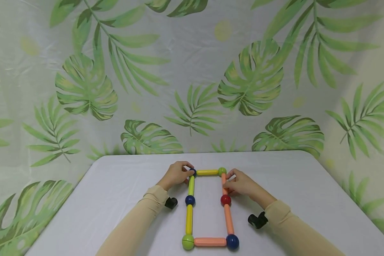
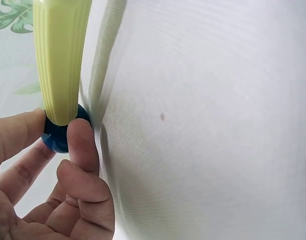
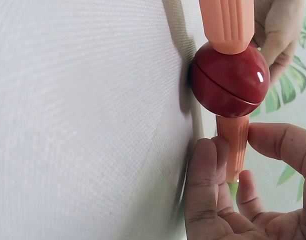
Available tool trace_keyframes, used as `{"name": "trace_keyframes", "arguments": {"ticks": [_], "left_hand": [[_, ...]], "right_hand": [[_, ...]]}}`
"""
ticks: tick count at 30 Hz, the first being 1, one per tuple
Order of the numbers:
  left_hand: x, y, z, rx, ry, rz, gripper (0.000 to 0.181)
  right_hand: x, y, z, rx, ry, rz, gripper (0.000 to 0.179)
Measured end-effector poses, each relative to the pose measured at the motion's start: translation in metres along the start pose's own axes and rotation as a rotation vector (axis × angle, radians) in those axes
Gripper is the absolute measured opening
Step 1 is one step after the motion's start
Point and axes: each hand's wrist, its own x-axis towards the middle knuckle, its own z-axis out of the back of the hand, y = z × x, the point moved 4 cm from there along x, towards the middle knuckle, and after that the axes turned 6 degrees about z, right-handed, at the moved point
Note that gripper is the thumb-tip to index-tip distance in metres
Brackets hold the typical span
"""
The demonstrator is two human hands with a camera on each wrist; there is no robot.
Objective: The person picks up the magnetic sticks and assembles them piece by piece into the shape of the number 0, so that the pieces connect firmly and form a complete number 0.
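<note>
A rectangle of rods and balls lies on the white table. At its far left corner my left hand (image 1: 176,175) pinches a blue ball (image 2: 55,140) between thumb and fingers. A yellow-green rod (image 2: 62,65) meets that ball in the left wrist view. Across from it, my right hand (image 1: 241,184) holds the far orange rod (image 3: 234,132) of the right side between thumb and fingers. This rod runs from a red ball (image 3: 230,80) to a green ball (image 1: 222,171) at the far right corner. A yellow rod (image 1: 207,172) spans the far side.
Nearer me are a middle blue ball (image 1: 190,200), a yellow rod (image 1: 189,219), a green corner ball (image 1: 188,241), an orange rod (image 1: 210,242) and a blue corner ball (image 1: 232,242). Behind the white table (image 1: 115,199) hangs a leaf-patterned curtain (image 1: 192,71).
</note>
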Motion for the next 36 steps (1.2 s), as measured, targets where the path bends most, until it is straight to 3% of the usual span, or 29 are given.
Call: {"name": "trace_keyframes", "arguments": {"ticks": [9,14,20,29,36], "left_hand": [[0.000,0.001,-0.001,0.014,-0.008,0.006,0.028],[-0.007,0.002,0.001,0.039,-0.021,0.010,0.037],[-0.034,0.004,0.003,0.053,0.015,-0.046,0.038],[-0.082,0.009,-0.006,0.042,0.227,-0.130,0.033],[-0.089,0.012,-0.013,0.045,0.235,-0.187,0.021]], "right_hand": [[0.002,-0.001,-0.001,0.017,0.035,0.010,0.038],[-0.001,-0.001,0.000,-0.034,0.065,0.035,0.039],[-0.016,0.003,-0.002,-0.146,0.075,0.063,0.046],[-0.039,0.008,-0.003,-0.233,0.149,0.181,0.052],[-0.043,0.008,-0.007,-0.249,0.163,0.234,0.040]]}}
